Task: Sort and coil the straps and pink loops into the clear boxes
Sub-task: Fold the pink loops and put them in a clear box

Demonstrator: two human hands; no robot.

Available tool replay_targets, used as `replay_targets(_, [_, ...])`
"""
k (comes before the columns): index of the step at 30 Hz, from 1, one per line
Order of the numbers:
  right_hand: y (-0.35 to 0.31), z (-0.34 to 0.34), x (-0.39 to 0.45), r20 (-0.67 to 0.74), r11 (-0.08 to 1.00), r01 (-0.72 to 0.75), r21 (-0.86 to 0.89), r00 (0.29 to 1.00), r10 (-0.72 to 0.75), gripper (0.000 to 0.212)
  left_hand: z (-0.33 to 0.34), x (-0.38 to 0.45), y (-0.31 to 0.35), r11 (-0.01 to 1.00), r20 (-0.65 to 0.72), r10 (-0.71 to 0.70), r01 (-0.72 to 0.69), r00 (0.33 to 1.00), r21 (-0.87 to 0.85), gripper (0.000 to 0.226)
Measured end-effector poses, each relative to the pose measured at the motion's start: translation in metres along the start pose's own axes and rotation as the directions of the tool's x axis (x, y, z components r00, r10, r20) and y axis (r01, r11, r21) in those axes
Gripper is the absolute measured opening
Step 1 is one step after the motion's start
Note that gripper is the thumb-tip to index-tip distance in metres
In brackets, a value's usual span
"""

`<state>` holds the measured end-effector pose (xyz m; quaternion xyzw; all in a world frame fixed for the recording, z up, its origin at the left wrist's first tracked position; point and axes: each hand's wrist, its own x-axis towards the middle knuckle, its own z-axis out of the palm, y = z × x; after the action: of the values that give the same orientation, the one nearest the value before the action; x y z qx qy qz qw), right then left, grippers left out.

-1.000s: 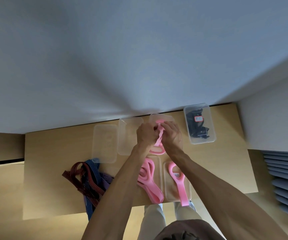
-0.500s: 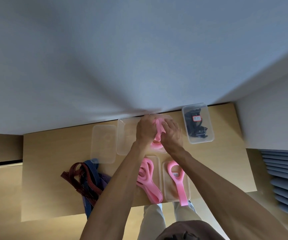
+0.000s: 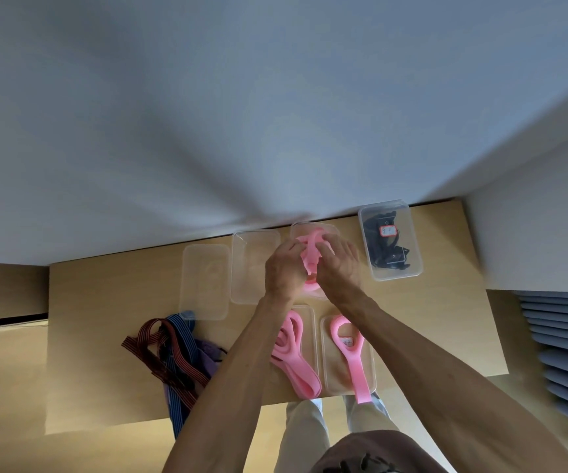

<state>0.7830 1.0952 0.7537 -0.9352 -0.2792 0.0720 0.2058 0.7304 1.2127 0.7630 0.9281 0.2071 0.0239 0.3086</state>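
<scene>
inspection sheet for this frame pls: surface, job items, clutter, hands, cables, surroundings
Surface: wooden table, set against a grey wall.
Job's things: pink loop held over the far middle box; two pink loops in near boxes, tails hanging over the table edge; two empty clear boxes; box of black straps far right.
Clutter: striped straps pile near left, draping off the edge.
Hands: left hand and right hand both grip the pink loop.
Cables: nothing seen.
Surroundings: slatted panel at right.

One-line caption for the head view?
Both hands, left hand and right hand, coil a pink loop over a clear box.
</scene>
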Motion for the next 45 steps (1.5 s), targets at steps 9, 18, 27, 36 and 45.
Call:
replay_targets(9, [-0.002, -0.026, -0.028, -0.092, 0.994, -0.070, 0.088, 0.993, 0.079, 0.037, -0.006, -0.034, 0.016, 0.986, -0.008, -0.147, 0.146, 0.989, -0.082, 0.028])
replay_targets(18, [0.020, -0.048, -0.092, 0.350, 0.815, -0.579, 0.022, 0.768, 0.536, 0.038, 0.004, -0.088, 0.036, 0.982, 0.305, -0.176, 0.147, 0.936, 0.118, 0.026])
replay_targets(27, [0.037, -0.024, -0.126, 0.448, 0.695, -0.717, 0.053, 0.639, 0.625, 0.033, 0.059, -0.106, 0.049, 0.955, 0.405, -0.295, 0.275, 0.866, 0.109, 0.019])
replay_targets(36, [0.053, -0.034, -0.133, 0.397, 0.608, -0.757, 0.239, 0.648, 0.651, 0.014, 0.053, -0.107, 0.066, 0.822, 0.462, -0.432, 0.549, 0.774, -0.151, 0.008])
replay_targets(45, [0.050, -0.138, -0.135, 0.215, 0.701, -0.543, 0.463, 0.836, 0.505, 0.014, -0.017, -0.117, 0.146, 0.634, 0.505, -0.356, 0.600, 0.786, -0.487, 0.013])
